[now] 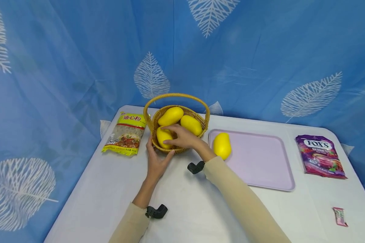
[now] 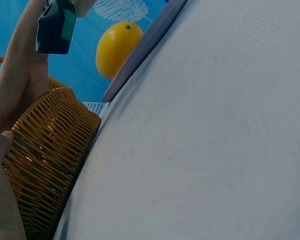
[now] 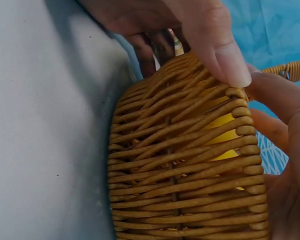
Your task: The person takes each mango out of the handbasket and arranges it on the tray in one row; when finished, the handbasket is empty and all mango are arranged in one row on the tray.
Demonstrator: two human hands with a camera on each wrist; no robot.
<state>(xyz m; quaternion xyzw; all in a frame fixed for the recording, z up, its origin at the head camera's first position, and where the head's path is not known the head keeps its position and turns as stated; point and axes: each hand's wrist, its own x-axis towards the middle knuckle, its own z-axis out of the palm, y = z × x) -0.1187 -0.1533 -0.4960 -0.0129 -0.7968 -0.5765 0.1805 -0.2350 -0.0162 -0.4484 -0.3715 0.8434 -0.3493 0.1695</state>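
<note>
A wicker basket point(image 1: 178, 151) with a tall arched handle stands near the back of the table, holding three yellow mangoes. My left hand point(image 1: 156, 161) grips its near left side, the thumb at the front rim and the fingers round the outside. Inside the basket, my right hand point(image 1: 182, 136) holds the front-left mango point(image 1: 162, 137) between thumb and fingers. Behind it lie a second mango point(image 1: 171, 115) and a third mango point(image 1: 192, 124). In the right wrist view the basket wall point(image 3: 185, 165) hides most of the fruit, and the left thumb point(image 3: 230, 62) presses over the rim.
Right of the basket lies a lilac tray point(image 1: 261, 162) with another mango point(image 1: 222, 145) at its left end. A pasta bag point(image 1: 126, 133) is left of the basket. Farther right are a purple Fox's candy bag point(image 1: 320, 155) and a small pink wrapped candy point(image 1: 340, 216).
</note>
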